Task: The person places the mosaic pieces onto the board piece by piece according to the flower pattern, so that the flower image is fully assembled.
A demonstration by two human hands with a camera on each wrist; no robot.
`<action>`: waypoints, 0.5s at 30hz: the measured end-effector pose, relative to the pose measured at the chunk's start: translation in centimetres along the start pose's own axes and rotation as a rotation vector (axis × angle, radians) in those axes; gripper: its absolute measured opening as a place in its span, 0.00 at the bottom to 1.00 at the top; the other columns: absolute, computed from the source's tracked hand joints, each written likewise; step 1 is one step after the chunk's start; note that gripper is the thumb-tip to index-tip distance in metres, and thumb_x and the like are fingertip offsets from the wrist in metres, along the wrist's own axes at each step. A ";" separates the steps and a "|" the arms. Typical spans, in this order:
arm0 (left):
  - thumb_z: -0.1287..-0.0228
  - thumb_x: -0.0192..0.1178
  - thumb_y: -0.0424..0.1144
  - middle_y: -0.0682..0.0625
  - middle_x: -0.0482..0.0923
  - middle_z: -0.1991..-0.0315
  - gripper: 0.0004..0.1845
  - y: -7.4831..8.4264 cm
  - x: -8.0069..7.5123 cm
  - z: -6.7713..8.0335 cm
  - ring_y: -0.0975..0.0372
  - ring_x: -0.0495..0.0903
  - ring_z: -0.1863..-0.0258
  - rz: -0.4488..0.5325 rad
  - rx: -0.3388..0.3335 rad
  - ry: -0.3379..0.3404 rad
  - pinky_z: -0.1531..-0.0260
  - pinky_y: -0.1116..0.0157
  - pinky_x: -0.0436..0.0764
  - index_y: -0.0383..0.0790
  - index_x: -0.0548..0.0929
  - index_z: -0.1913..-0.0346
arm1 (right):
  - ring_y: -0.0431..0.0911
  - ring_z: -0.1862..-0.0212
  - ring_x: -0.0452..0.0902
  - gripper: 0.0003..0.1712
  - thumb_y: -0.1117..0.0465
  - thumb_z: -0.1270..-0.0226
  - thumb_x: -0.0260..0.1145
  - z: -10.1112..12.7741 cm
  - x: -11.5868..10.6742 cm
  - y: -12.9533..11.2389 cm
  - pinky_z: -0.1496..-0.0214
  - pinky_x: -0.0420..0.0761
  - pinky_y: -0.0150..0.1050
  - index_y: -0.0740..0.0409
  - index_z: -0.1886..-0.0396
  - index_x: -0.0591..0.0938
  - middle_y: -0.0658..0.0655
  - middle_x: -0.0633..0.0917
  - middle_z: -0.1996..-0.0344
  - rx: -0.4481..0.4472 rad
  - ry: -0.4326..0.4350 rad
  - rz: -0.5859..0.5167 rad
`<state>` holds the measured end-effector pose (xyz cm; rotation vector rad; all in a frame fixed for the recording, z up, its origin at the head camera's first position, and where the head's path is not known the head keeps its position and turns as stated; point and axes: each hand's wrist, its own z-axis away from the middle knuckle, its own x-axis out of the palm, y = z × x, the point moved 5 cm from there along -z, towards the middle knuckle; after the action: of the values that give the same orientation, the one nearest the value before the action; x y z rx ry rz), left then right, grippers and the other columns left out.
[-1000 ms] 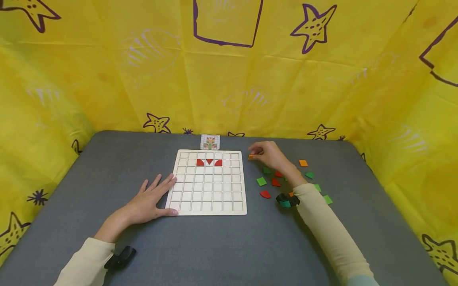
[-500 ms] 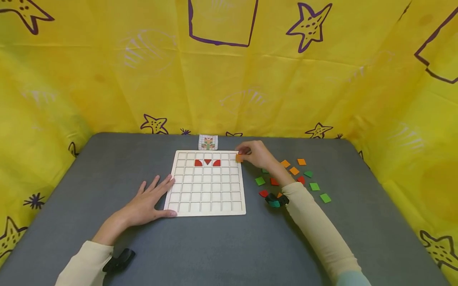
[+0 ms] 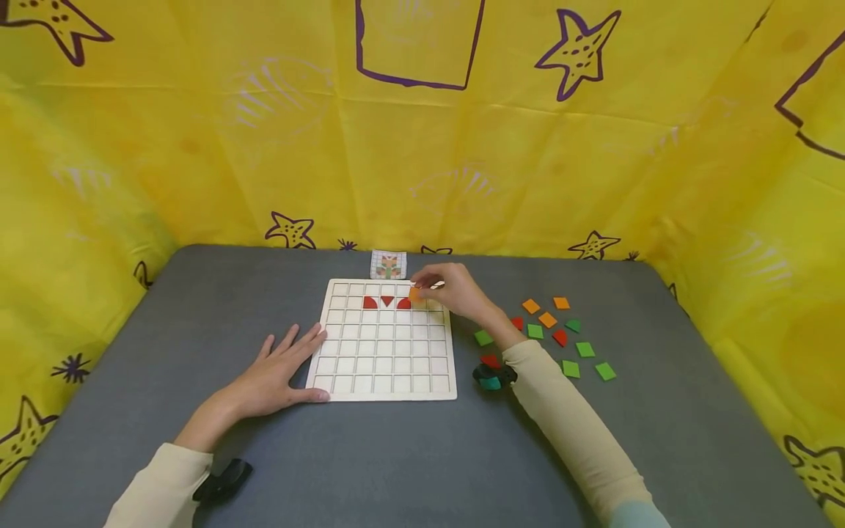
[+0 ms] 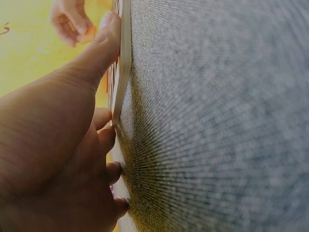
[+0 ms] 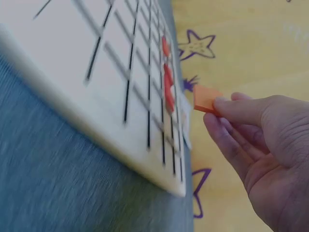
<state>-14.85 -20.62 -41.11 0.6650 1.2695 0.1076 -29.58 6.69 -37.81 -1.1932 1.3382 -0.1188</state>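
**Orange tile held over the grid board's far rows**

Grey felt-like table top [image 3: 409, 455] spreads under both sleeves, walled by a yellow cloth with purple starfish [image 3: 581, 51]; nearest the person, the left hand [image 3: 273, 374] lies flat, fingers straight and spread, thumb along the near-left edge of the pale wooden grid board [image 3: 386, 367], pressing rather than gripping; farther out, the right hand [image 3: 455, 292] pinches a small orange square tile [image 3: 414, 294] between thumb and fingertips [image 5: 231, 104], held clear above the board's second far row, just to that hand's left; the tile hangs tilted, one corner leading away from the fingers, and being square it has no long axis; three red pieces [image 3: 386, 301] sit in that same row, touching side by side, immediately left of the tile, so the right hand is far the nearer; loose green, orange and red tiles [image 3: 554, 334] lie scattered behind that wrist on its right; beyond the board's far edge, a small pattern card [image 3: 388, 265] rests flat.
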 end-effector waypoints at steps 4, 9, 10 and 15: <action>0.48 0.65 0.67 0.40 0.47 0.22 0.57 -0.2 0.1 0.1 0.36 0.38 0.25 -0.002 -0.013 -0.008 0.35 0.33 0.34 0.40 0.55 0.23 | 0.45 0.59 0.83 0.13 0.68 0.38 0.71 -0.5 0.8 -0.8 0.56 0.81 0.39 0.66 0.53 0.86 0.55 0.88 0.62 0.007 -0.031 -0.029; 0.48 0.65 0.67 0.41 0.46 0.22 0.57 -0.3 0.1 0.2 0.36 0.38 0.25 -0.008 -0.017 -0.011 0.34 0.33 0.34 0.40 0.54 0.23 | 0.45 0.59 0.84 0.13 0.69 0.38 0.70 -1.0 2.1 -1.2 0.56 0.81 0.36 0.65 0.53 0.85 0.56 0.87 0.62 0.010 -0.075 -0.031; 0.48 0.65 0.67 0.42 0.46 0.22 0.57 -0.4 0.1 0.1 0.36 0.38 0.25 -0.008 -0.017 -0.011 0.34 0.33 0.34 0.40 0.54 0.23 | 0.45 0.59 0.84 0.13 0.69 0.38 0.70 -1.1 2.4 -1.3 0.56 0.81 0.35 0.65 0.53 0.85 0.56 0.88 0.62 0.003 -0.081 -0.031; 0.48 0.65 0.67 0.42 0.46 0.22 0.56 -0.4 0.2 -0.1 0.37 0.38 0.25 -0.005 -0.009 -0.008 0.34 0.33 0.34 0.41 0.54 0.23 | 0.44 0.60 0.83 0.12 0.69 0.39 0.71 -1.5 3.8 -1.9 0.56 0.81 0.32 0.64 0.55 0.86 0.55 0.88 0.63 -0.020 -0.115 -0.025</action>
<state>-14.96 -20.80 -41.52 0.6536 1.2620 0.1063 -28.50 2.43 -38.66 -1.2157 1.2271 -0.0539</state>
